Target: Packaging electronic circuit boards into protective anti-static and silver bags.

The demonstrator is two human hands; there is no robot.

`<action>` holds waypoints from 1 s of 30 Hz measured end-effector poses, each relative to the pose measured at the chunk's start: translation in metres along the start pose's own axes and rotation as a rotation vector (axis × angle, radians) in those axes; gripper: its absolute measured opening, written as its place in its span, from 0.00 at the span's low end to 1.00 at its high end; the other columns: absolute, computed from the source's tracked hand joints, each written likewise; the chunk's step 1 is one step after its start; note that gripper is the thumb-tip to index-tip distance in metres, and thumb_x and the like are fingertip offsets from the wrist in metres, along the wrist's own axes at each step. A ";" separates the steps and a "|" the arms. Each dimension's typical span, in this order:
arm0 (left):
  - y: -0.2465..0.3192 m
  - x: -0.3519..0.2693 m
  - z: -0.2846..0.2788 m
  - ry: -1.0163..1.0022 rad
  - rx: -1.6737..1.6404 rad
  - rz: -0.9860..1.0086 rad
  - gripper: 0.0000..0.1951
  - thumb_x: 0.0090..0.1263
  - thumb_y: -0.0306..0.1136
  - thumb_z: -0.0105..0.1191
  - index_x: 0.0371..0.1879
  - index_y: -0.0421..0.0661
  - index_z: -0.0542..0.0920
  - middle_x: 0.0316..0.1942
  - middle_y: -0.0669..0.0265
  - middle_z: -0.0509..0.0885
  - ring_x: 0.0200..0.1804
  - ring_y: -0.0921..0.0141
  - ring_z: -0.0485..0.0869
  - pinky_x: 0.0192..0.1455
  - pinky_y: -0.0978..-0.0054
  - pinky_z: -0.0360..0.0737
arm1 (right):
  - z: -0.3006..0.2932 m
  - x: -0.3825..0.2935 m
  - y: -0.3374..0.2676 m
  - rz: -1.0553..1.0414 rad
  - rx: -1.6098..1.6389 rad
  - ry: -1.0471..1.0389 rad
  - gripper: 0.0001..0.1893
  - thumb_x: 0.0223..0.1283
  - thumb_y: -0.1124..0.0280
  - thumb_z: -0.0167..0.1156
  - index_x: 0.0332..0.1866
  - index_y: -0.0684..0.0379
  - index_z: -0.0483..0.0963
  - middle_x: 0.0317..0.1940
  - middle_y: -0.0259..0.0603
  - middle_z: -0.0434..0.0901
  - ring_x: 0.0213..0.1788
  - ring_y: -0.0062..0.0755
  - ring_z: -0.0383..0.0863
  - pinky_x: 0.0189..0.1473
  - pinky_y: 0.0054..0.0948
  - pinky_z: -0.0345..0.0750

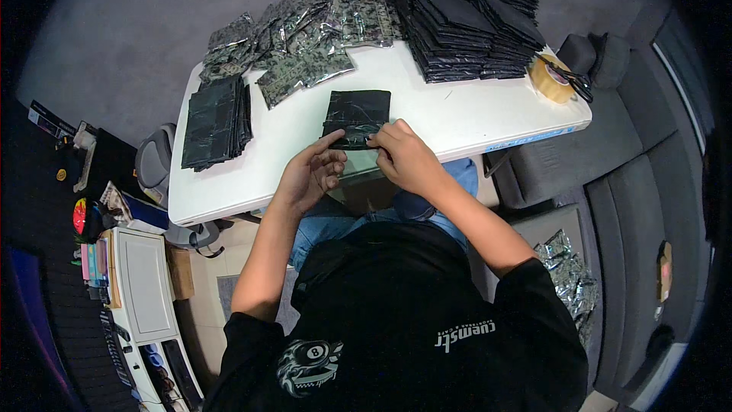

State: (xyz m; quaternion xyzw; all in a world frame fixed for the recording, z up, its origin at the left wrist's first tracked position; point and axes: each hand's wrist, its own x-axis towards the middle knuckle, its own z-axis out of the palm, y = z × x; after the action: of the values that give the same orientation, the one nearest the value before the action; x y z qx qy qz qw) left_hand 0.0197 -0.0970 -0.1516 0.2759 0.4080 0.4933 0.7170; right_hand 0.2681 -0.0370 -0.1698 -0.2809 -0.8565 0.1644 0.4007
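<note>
A black plastic packet (359,107) lies at the near edge of the white folding table (274,177), with a band or fold across its lower part. The right hand, my right hand (409,154), pinches the packet's lower right corner between thumb and fingers. My left hand (314,174) has its index fingertip on the packet's lower left part, while its other fingers curl loosely below the table edge. Whether the left fingers grip anything cannot be told. To the left is a stack of flat black packets (211,123). Behind the packet lie camouflage-patterned items in clear plastic (309,68).
A tall pile of black packets (457,23) stands at the back right. Near the right end are a roll of tape (552,81) and black-handled scissors (566,77). A grey sofa (577,137) is at the right, with more clear-wrapped packets (566,274) beside me. A white cabinet (147,283) stands left.
</note>
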 end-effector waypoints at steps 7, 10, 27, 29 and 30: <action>0.001 0.000 -0.001 -0.005 0.045 -0.011 0.29 0.87 0.44 0.48 0.81 0.43 0.69 0.43 0.62 0.87 0.40 0.73 0.85 0.33 0.77 0.79 | -0.001 0.002 -0.003 0.040 0.001 -0.018 0.15 0.57 0.82 0.65 0.51 0.64 0.82 0.41 0.47 0.80 0.47 0.51 0.78 0.51 0.45 0.80; 0.001 0.001 -0.002 -0.007 0.060 -0.022 0.28 0.88 0.44 0.48 0.81 0.43 0.69 0.43 0.62 0.87 0.39 0.73 0.85 0.33 0.77 0.80 | 0.003 0.003 -0.008 0.050 -0.025 -0.007 0.18 0.56 0.80 0.65 0.54 0.63 0.83 0.43 0.46 0.79 0.49 0.51 0.78 0.52 0.45 0.79; 0.025 -0.007 0.015 0.068 0.526 -0.062 0.27 0.87 0.43 0.52 0.79 0.44 0.72 0.38 0.64 0.87 0.30 0.74 0.86 0.30 0.75 0.83 | 0.005 0.000 0.000 -0.008 -0.115 -0.054 0.19 0.57 0.78 0.66 0.55 0.61 0.85 0.42 0.43 0.76 0.49 0.47 0.76 0.53 0.42 0.80; 0.026 -0.002 0.013 0.118 0.725 -0.057 0.25 0.86 0.43 0.54 0.76 0.45 0.76 0.36 0.64 0.87 0.28 0.73 0.86 0.30 0.73 0.83 | 0.007 0.000 0.000 -0.016 -0.114 -0.043 0.18 0.57 0.77 0.66 0.55 0.61 0.85 0.42 0.43 0.76 0.48 0.48 0.76 0.53 0.42 0.80; 0.025 0.003 0.012 0.155 0.916 0.075 0.23 0.85 0.42 0.56 0.72 0.46 0.81 0.35 0.62 0.87 0.27 0.70 0.86 0.32 0.68 0.84 | 0.006 0.001 -0.001 -0.018 -0.114 -0.044 0.18 0.57 0.77 0.66 0.55 0.61 0.85 0.42 0.43 0.76 0.48 0.48 0.76 0.53 0.42 0.80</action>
State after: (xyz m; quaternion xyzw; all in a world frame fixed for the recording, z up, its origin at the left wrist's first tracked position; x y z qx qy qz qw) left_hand 0.0185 -0.0855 -0.1261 0.5409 0.6258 0.3072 0.4705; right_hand 0.2625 -0.0376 -0.1729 -0.2920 -0.8754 0.1181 0.3666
